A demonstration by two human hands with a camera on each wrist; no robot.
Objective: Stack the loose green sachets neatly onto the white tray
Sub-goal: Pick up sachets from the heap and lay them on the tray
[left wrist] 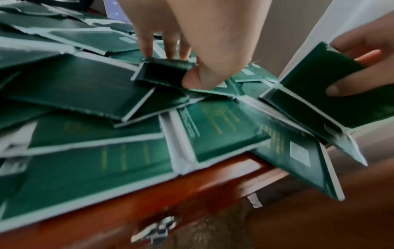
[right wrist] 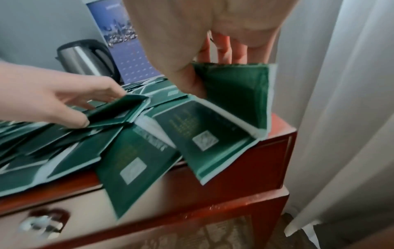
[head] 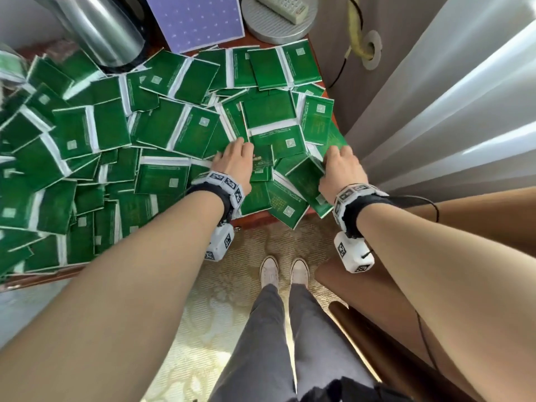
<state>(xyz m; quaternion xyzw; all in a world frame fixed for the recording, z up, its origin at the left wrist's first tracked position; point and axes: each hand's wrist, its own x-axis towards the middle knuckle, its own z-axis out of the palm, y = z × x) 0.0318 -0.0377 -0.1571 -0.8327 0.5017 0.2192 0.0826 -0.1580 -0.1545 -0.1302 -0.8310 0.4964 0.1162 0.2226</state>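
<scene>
- The left hand [head: 236, 165] pinches a small folded sachet [left wrist: 162, 69] between thumb and fingers [left wrist: 147, 48], just above the heap.
- The right hand [head: 342, 169] grips a second sachet [right wrist: 234, 96]: thumb on one face, fingers [right wrist: 224, 50] curled behind its top edge, so one half stands upright and the other half hangs down over the near edge of the desk [right wrist: 275, 146].
- The two held sachets are near each other but apart; loose sachets lie flat between and under the fingers.
- A heap of green sachets [head: 116, 158] covers the desk beyond and to the left of the left fingers, overlapping at all angles; a few jut past the near edge.
- No tray can be made out under the heap.
- Well beyond the fingers stand a steel kettle [head: 98, 27] and a purple calendar card [head: 197, 18]; a white curtain [head: 449, 97] hangs just beside the right fingers.
</scene>
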